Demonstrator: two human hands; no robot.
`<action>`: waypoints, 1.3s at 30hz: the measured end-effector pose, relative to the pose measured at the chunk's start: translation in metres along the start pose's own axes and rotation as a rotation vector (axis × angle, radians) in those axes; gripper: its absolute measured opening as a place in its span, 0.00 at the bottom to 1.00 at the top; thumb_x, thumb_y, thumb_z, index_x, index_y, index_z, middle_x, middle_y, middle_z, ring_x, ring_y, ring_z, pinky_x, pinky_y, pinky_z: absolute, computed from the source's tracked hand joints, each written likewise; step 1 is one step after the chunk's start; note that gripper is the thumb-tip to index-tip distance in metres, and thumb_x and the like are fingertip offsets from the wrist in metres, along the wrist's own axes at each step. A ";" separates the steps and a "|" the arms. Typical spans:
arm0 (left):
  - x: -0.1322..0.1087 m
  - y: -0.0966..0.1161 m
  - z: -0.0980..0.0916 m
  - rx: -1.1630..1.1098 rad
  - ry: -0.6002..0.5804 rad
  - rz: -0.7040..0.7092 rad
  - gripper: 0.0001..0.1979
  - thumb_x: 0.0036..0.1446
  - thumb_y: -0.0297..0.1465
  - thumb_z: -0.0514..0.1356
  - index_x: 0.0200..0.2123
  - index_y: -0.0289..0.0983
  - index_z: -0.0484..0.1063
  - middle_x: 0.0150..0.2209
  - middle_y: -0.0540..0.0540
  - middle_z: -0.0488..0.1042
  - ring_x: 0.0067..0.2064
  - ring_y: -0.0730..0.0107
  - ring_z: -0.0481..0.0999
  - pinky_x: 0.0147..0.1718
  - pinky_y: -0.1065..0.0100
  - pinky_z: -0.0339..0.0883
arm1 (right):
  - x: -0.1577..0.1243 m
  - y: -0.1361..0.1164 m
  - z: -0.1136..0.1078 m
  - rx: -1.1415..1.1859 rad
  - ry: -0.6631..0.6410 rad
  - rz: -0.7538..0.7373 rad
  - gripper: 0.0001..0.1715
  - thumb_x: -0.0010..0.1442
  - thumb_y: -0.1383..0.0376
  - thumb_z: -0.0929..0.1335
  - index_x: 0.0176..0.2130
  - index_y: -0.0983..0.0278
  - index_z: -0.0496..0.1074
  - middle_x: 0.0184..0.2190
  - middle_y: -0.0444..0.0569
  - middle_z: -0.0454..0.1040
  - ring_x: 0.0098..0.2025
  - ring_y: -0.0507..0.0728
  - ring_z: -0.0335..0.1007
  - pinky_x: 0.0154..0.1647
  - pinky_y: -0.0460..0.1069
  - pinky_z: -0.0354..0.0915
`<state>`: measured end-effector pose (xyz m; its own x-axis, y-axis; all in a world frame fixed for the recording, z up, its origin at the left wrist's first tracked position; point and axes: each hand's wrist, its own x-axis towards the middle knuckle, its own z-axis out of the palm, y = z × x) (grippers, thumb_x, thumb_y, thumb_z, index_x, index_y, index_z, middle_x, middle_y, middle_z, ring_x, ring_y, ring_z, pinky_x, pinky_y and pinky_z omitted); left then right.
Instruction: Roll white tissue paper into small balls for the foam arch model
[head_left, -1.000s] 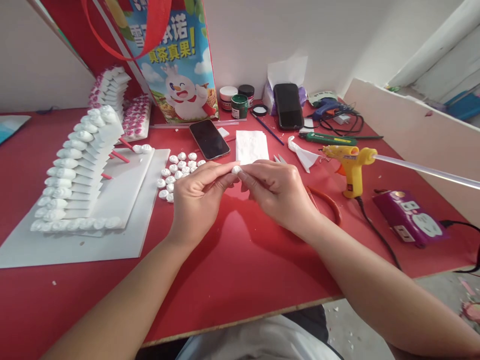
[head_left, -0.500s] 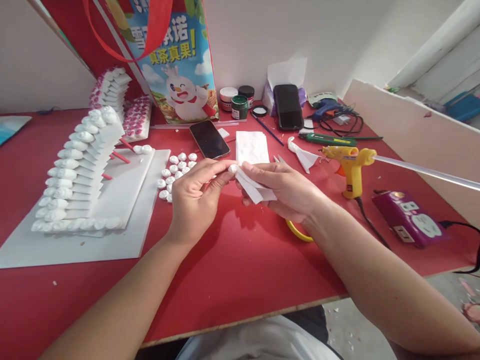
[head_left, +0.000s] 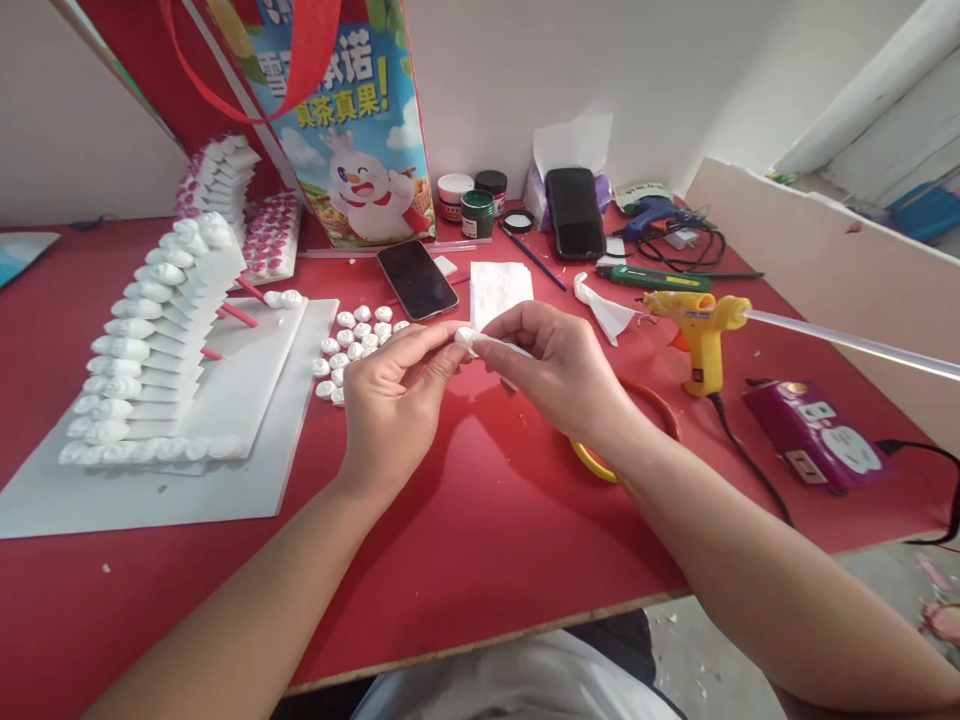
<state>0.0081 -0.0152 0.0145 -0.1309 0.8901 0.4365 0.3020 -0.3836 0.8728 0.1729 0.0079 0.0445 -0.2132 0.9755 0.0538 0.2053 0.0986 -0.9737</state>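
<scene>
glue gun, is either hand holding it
No, the glue gun stands by itself on the table; the left hand and right hand both pinch a small white roll.

Both hands meet above the red surface [head_left: 465, 520]. The left hand [head_left: 390, 390] and right hand [head_left: 559, 370] pinch a small white paper roll [head_left: 465, 337] between them.

A small white piece [head_left: 465, 337], pinched between the left hand [head_left: 390, 400] and the right hand [head_left: 559, 375], is mostly covered by fingertips and too small to make out. The right wrist hides the scissors [head_left: 592, 466] except their looped handles. The top edge cuts off the printed bag [head_left: 352, 130].
</scene>
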 end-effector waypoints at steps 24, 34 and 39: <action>0.009 0.009 -0.012 -0.038 -0.136 0.039 0.09 0.62 0.30 0.68 0.45 0.43 0.85 0.39 0.50 0.85 0.40 0.70 0.83 0.44 0.69 0.77 | -0.006 -0.005 -0.004 0.022 -0.045 -0.193 0.09 0.64 0.62 0.73 0.35 0.66 0.75 0.28 0.44 0.78 0.26 0.49 0.68 0.28 0.46 0.64; 0.002 0.012 -0.005 0.024 -0.107 0.161 0.09 0.66 0.28 0.64 0.45 0.42 0.85 0.33 0.51 0.82 0.34 0.72 0.78 0.38 0.70 0.73 | -0.010 -0.007 0.002 -0.040 0.022 -0.165 0.09 0.63 0.64 0.74 0.32 0.65 0.73 0.29 0.45 0.80 0.28 0.51 0.72 0.30 0.46 0.67; 0.007 0.007 -0.010 0.081 -0.094 0.114 0.09 0.66 0.32 0.64 0.45 0.42 0.84 0.37 0.50 0.83 0.37 0.69 0.81 0.43 0.68 0.75 | 0.000 -0.015 -0.013 0.430 -0.193 0.189 0.15 0.67 0.54 0.71 0.39 0.64 0.73 0.29 0.49 0.81 0.29 0.57 0.80 0.34 0.52 0.77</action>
<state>0.0002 -0.0141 0.0257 -0.0035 0.8624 0.5063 0.3857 -0.4659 0.7963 0.1821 0.0094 0.0618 -0.3915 0.9103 -0.1344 -0.1456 -0.2055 -0.9678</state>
